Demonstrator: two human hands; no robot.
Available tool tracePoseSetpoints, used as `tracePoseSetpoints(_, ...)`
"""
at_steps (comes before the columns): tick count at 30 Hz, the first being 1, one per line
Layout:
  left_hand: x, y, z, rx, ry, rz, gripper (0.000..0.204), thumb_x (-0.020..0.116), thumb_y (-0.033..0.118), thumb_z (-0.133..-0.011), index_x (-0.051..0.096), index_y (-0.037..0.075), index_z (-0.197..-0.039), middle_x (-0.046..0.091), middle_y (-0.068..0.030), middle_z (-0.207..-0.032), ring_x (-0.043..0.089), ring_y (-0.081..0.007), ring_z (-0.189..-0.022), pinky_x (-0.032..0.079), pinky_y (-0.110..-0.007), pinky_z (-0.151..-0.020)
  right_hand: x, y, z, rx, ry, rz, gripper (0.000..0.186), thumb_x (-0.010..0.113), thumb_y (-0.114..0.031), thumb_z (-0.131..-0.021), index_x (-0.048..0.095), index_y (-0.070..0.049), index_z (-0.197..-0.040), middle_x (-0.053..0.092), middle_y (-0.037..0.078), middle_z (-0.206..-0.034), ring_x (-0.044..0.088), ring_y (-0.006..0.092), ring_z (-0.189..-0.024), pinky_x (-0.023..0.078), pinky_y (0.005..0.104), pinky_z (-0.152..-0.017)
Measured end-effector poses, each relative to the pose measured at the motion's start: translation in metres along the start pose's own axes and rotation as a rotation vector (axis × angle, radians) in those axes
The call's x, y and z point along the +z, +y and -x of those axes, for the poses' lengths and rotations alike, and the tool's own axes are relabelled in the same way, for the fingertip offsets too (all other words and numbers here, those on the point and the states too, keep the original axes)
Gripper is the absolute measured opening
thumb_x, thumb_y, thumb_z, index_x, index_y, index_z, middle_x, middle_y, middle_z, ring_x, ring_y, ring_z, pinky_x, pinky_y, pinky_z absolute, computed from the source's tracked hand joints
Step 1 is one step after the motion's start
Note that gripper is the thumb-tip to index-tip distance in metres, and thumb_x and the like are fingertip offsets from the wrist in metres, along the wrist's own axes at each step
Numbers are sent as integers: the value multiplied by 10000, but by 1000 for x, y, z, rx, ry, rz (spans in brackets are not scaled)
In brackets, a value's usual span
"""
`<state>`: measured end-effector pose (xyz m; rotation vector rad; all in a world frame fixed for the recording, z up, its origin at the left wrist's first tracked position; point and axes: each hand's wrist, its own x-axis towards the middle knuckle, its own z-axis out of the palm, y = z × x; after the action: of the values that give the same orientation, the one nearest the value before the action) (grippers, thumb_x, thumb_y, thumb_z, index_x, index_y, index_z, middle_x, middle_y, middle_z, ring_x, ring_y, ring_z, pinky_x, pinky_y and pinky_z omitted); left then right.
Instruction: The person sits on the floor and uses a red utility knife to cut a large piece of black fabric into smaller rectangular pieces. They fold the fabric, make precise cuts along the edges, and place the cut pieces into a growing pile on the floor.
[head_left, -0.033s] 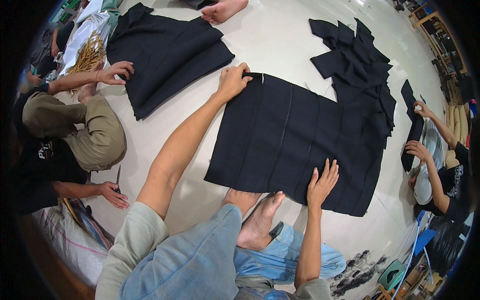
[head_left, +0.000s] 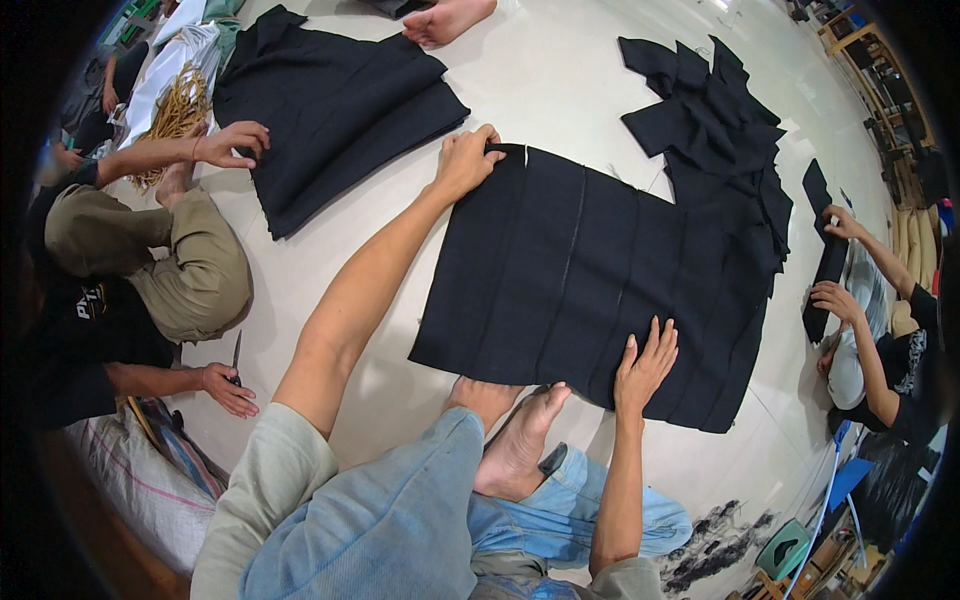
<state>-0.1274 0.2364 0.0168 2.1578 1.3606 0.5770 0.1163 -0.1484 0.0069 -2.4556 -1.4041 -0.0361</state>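
Observation:
A wide black fabric panel [head_left: 560,270], marked by several lengthwise slits or seams, lies spread on the floor before my feet. My left hand [head_left: 468,163] pinches its far left corner, where a short cut separates a narrow edge strip. Flat on the near part of the cloth rests my right hand [head_left: 645,368], fingers extended and holding nothing. Toward the right the panel meets a heap of black fabric pieces [head_left: 715,130] with pointed ends; how the two join is hard to see. My bare feet [head_left: 525,440] touch or nearly touch the near edge.
Another black cloth stack [head_left: 330,110] lies at the far left, touched by a co-worker's hand [head_left: 235,145]; that person's other hand holds scissors [head_left: 237,360]. At right a second person handles a black strip [head_left: 825,250]. A white sack [head_left: 140,490] and a green stool [head_left: 785,548] stand near the edges.

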Motion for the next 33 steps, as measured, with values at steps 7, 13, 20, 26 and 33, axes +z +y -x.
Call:
tracePoseSetpoints(7,-2,0,-4,-18,-4,-8,237,714,218,-887,656,43,-1037,718,-170,-909,665,-336,-964,379,-469,-996,0,-1,-2,3,-5,2,505,501,-293,-1035,446,-76,-1487,326,159,-1610,259,355,-1503,190,506,-1230)
tracePoseSetpoints(13,-6,8,-1,24,59,-204,297,687,191,-903,632,61,-1164,678,-152,-1157,586,-305,-1173,350,-508,-1069,1,-3,-5,-2,8,9,504,479,-305,-1048,442,-68,-1491,336,160,-1605,264,359,-1500,191,512,-1223)
tracePoseSetpoints(20,26,46,99,687,-102,-317,600,579,425,-978,457,144,-1494,397,-120,-1567,307,-308,-1484,184,-592,-1207,3,20,-40,-79,13,29,493,450,-312,-1058,447,-67,-1486,337,170,-1600,277,358,-1492,195,507,-1227)
tracePoseSetpoints(26,74,57,87,661,-158,-463,715,365,621,-1017,305,198,-1590,238,-88,-1663,180,-292,-1543,103,-585,-1238,10,78,-100,-198,-37,105,552,376,-408,-1071,391,-115,-1538,314,148,-1620,263,324,-1505,183,493,-1237)
tracePoseSetpoints(33,83,94,104,656,-104,-266,700,524,491,-995,360,95,-1548,281,-161,-1628,220,-343,-1515,144,-575,-1225,-6,100,-135,-129,-148,148,571,446,-401,-1053,413,-77,-1521,294,175,-1628,271,357,-1500,191,541,-1220)
